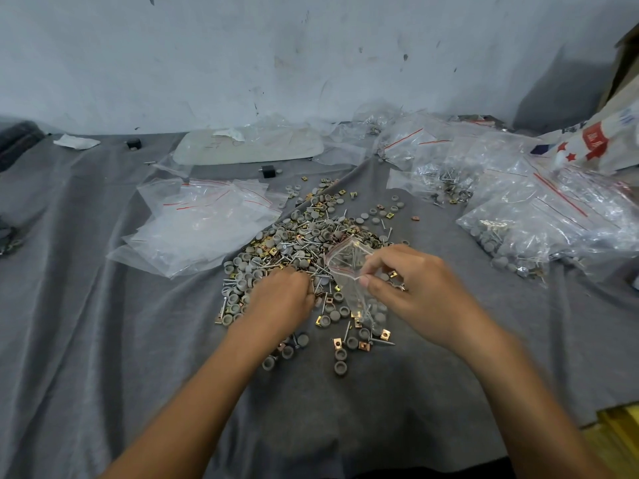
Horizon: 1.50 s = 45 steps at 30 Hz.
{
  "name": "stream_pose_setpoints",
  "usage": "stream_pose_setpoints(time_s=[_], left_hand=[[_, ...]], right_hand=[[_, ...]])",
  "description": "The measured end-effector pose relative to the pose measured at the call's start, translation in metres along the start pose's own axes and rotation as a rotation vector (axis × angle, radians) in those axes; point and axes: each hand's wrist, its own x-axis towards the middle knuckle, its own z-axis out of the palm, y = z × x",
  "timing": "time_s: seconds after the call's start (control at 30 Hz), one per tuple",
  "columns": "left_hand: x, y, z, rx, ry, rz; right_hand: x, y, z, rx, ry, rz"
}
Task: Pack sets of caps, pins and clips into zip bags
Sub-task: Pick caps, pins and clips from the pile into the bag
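A heap of grey caps, steel pins and gold and copper clips (pixel 304 236) lies spread on the grey cloth (pixel 103 323). My right hand (pixel 415 288) pinches the open mouth of a small clear zip bag (pixel 349 271) with a red seal line; caps and pins show inside its lower part. My left hand (pixel 283 299) reaches into the heap just left of the bag, fingers curled down among the parts; what they hold is hidden.
A stack of flat unfilled zip bags (pixel 204 223) lies to the left of the heap. Filled bags (pixel 539 223) pile up at the right, with a printed white sack (pixel 598 143) behind. A pale tray (pixel 249 146) sits by the wall. Yellow items (pixel 619 440) are at the lower right.
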Motion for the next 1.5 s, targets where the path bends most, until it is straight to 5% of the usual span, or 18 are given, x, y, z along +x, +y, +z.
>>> stream_pose_setpoints(time_s=[0.2, 0.63, 0.97, 1.13, 1.5], left_hand=[[-0.003, -0.001, -0.002, 0.055, -0.056, 0.087], [-0.005, -0.024, -0.023, -0.453, 0.050, -0.035], [-0.010, 0.005, -0.072, -1.170, 0.196, -0.009], [-0.015, 0.010, -0.071, -1.074, 0.079, 0.127], [-0.004, -0.028, -0.040, -1.059, 0.194, -0.123]], right_hand=[[-0.002, 0.000, 0.000, -0.008, -0.010, 0.004], [-0.001, -0.001, 0.003, -0.003, -0.007, -0.019], [0.003, 0.000, 0.008, 0.019, -0.017, -0.045], [0.004, 0.002, 0.004, 0.057, 0.048, -0.051], [0.007, 0.005, -0.008, 0.489, 0.186, 0.022]])
